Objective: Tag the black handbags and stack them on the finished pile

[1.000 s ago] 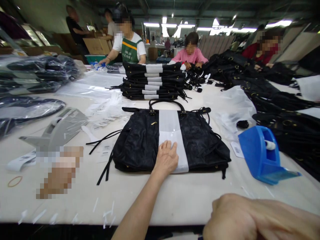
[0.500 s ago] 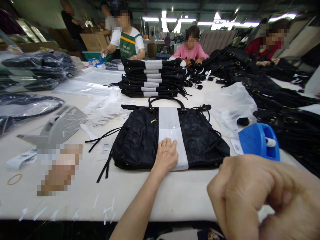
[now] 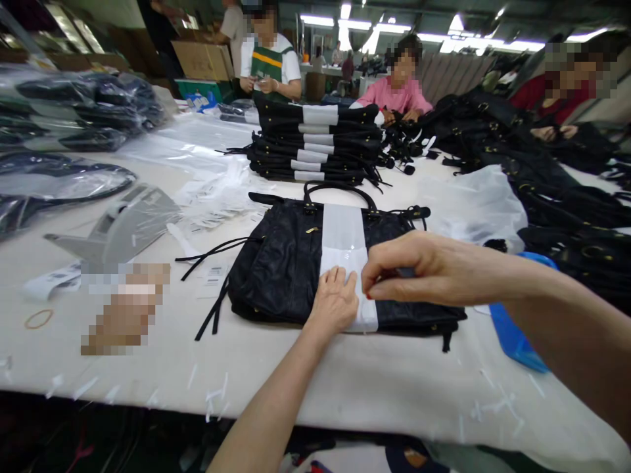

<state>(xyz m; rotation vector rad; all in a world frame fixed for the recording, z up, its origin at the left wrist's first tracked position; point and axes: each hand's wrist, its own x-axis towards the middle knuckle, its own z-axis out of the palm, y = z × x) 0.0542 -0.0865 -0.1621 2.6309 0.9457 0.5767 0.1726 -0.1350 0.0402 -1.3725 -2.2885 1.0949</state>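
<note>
A black leather handbag (image 3: 276, 269) lies on the table in front of me, its handle at the far side. A white paper band (image 3: 344, 230) runs across its middle, with a shiny clear patch on it. My left hand (image 3: 335, 299) rests on the lower part of the band, fingers laid out. Over the bag, just right of the band, my right hand (image 3: 399, 269) is closed in a pinch. Whatever its fingertips hold, if anything, is hidden. Behind my right forearm, a blue tape dispenser (image 3: 517, 338) is partly covered.
Banded black bags (image 3: 315, 141) are stacked beyond the handbag. Plastic-wrapped bags (image 3: 73, 108) and a grey plastic tool (image 3: 121, 226) lie left, near white labels (image 3: 217, 203). More black bags (image 3: 576, 190) are heaped right. Several co-workers, one in a pink top (image 3: 394, 98), work across the table.
My right hand has moved from the near right corner, left and away from me, to above the bag beside the band. My left hand stays on the band. The view has shifted slightly.
</note>
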